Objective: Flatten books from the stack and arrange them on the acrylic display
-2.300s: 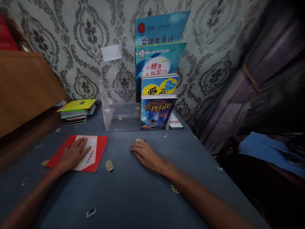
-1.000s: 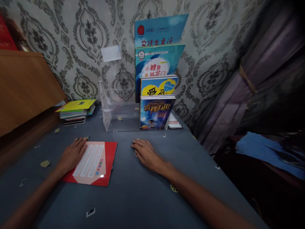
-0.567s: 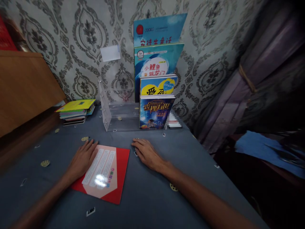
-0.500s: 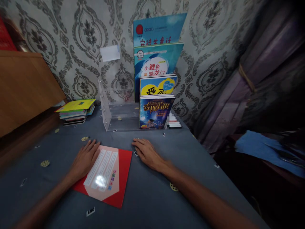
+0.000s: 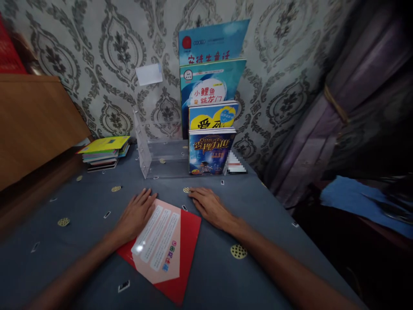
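Note:
A thin red and pink book [image 5: 161, 249] lies flat and turned at an angle on the grey-blue tablecloth. My left hand [image 5: 137, 215] rests flat over its upper left edge, fingers stretched out and pointing away from me. To the right of the book, my right hand [image 5: 208, 206] lies palm down on the cloth, fingers stretched out, apart from the book and holding nothing. Beyond my hands stands a clear acrylic rack [image 5: 142, 146]. Its right side holds tiered books, with a dark blue book [image 5: 211, 153] in front.
A stack of books topped by a yellow one [image 5: 105, 144] lies at the back left, near a wooden cabinet [image 5: 35, 125]. A blurred white item [image 5: 237, 163] sits right of the rack. A purple curtain [image 5: 322, 116] hangs beyond the table's right edge.
The red and pink book has slid right and turned a little, with my left hand moving right along with it. My right hand has shifted slightly to the right.

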Demonstrator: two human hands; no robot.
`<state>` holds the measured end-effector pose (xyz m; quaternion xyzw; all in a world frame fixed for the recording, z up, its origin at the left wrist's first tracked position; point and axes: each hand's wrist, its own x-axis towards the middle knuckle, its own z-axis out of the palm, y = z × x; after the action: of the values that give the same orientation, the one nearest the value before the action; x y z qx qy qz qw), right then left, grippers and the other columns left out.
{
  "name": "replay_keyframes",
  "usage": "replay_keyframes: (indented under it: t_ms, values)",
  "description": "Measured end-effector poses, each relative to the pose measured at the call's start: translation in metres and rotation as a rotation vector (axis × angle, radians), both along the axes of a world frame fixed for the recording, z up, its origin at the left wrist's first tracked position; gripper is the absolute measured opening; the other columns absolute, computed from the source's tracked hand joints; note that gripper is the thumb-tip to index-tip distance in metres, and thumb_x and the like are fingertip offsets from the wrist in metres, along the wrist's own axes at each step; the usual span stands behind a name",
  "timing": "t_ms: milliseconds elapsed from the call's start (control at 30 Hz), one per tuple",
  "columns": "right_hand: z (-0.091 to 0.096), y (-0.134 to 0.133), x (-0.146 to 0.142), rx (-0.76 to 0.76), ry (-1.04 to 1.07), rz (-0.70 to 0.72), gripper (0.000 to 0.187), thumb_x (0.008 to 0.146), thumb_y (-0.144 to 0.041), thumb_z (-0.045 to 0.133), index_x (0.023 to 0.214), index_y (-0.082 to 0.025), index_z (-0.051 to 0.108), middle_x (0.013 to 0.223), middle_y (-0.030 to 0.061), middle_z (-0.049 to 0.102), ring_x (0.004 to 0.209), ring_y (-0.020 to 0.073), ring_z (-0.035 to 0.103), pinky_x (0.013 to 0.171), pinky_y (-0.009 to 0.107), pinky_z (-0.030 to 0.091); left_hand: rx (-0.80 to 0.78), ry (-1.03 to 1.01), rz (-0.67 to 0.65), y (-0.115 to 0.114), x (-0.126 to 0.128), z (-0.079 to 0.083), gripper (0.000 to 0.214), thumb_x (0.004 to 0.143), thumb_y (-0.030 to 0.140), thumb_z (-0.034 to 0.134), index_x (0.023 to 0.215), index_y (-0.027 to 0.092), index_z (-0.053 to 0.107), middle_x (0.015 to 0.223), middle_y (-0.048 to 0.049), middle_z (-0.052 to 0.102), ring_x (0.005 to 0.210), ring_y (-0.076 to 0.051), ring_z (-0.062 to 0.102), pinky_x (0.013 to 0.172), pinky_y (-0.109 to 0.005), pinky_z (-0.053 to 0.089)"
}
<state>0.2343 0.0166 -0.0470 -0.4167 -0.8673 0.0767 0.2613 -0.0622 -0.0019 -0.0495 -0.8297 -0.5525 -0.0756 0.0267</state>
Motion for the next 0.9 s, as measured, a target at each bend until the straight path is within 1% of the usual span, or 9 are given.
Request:
replay_keyframes:
  t_ms: [200, 367, 533, 600, 667, 733, 767, 833, 900]
  values:
    - [0.000, -0.002, 0.018, -0.021, 0.012, -0.040, 0.029, 0.096, -0.017, 0.047, 0.114, -0.019, 0.069, 0.128, 0.0129, 0.067, 0.118, 0.0264, 0.063, 0.101, 0.047, 0.050, -0.070, -0.016, -0.139, 0.008, 0.037, 0.009, 0.052, 0.105, 0.042, 0.025, 0.149, 0.021, 0.043, 0.157, -0.0109, 0.037, 0.148, -0.027, 0.029, 0.119, -0.051, 0.030]
    - [0.004, -0.003, 0.025, -0.024, 0.081, -0.028, 0.030, 0.096, -0.016, 0.045, 0.114, -0.017, 0.069, 0.122, 0.0123, 0.070, 0.115, 0.0239, 0.065, 0.101, 0.043, 0.051, -0.131, -0.032, -0.294, 0.019, 0.069, 0.015, 0.053, 0.105, 0.044, 0.023, 0.149, 0.021, 0.041, 0.158, -0.0107, 0.035, 0.150, -0.025, 0.025, 0.120, -0.050, 0.027]
    - [0.005, -0.002, 0.025, -0.036, 0.106, -0.052, 0.030, 0.095, -0.013, 0.044, 0.112, -0.014, 0.069, 0.113, 0.0128, 0.072, 0.106, 0.0241, 0.066, 0.095, 0.041, 0.053, -0.166, -0.035, -0.523, 0.034, 0.097, 0.023, 0.051, 0.105, 0.044, 0.025, 0.148, 0.020, 0.042, 0.158, -0.0107, 0.035, 0.150, -0.022, 0.025, 0.122, -0.048, 0.023]
    - [0.004, -0.001, 0.025, -0.033, 0.123, -0.058, 0.030, 0.095, -0.013, 0.046, 0.114, -0.016, 0.068, 0.112, 0.0110, 0.073, 0.106, 0.0236, 0.065, 0.095, 0.040, 0.052, -0.163, -0.018, -0.612, 0.042, 0.109, 0.026, 0.049, 0.105, 0.041, 0.026, 0.144, 0.018, 0.045, 0.157, -0.0118, 0.039, 0.150, -0.022, 0.026, 0.122, -0.048, 0.023]
    - [0.003, 0.000, 0.026, -0.019, 0.143, -0.084, 0.030, 0.094, -0.013, 0.047, 0.114, -0.017, 0.068, 0.112, 0.0098, 0.073, 0.106, 0.0234, 0.065, 0.095, 0.040, 0.051, -0.128, 0.003, -0.678, 0.049, 0.120, 0.028, 0.045, 0.105, 0.039, 0.029, 0.138, 0.016, 0.050, 0.153, -0.0115, 0.045, 0.149, -0.021, 0.029, 0.122, -0.046, 0.024]
    - [0.002, 0.001, 0.027, 0.006, 0.172, -0.121, 0.031, 0.094, -0.012, 0.046, 0.115, -0.018, 0.067, 0.113, 0.0100, 0.072, 0.107, 0.0235, 0.064, 0.096, 0.041, 0.051, -0.050, 0.028, -0.695, 0.055, 0.129, 0.029, 0.042, 0.104, 0.040, 0.035, 0.133, 0.016, 0.054, 0.149, -0.0116, 0.050, 0.147, -0.023, 0.033, 0.121, -0.045, 0.026]
    - [0.002, 0.002, 0.027, 0.019, 0.187, -0.136, 0.032, 0.094, -0.012, 0.045, 0.117, -0.018, 0.067, 0.115, 0.0104, 0.071, 0.108, 0.0236, 0.064, 0.097, 0.041, 0.050, 0.003, 0.040, -0.675, 0.056, 0.133, 0.029, 0.041, 0.103, 0.040, 0.037, 0.131, 0.016, 0.055, 0.147, -0.0123, 0.051, 0.145, -0.024, 0.035, 0.120, -0.047, 0.027]
    - [0.002, 0.002, 0.028, 0.036, 0.211, -0.156, 0.034, 0.094, -0.013, 0.045, 0.121, -0.019, 0.065, 0.118, 0.0114, 0.070, 0.110, 0.0241, 0.063, 0.099, 0.043, 0.050, 0.109, 0.063, -0.593, 0.055, 0.138, 0.031, 0.038, 0.103, 0.037, 0.037, 0.127, 0.015, 0.057, 0.144, -0.0137, 0.053, 0.140, -0.027, 0.042, 0.116, -0.050, 0.029]
    - [0.002, 0.002, 0.029, 0.031, 0.209, -0.159, 0.035, 0.094, -0.014, 0.044, 0.123, -0.017, 0.064, 0.119, 0.0127, 0.069, 0.111, 0.0250, 0.062, 0.099, 0.044, 0.050, 0.157, 0.091, -0.496, 0.046, 0.139, 0.034, 0.036, 0.104, 0.031, 0.034, 0.123, 0.014, 0.059, 0.135, -0.0140, 0.058, 0.128, -0.028, 0.051, 0.110, -0.050, 0.034]
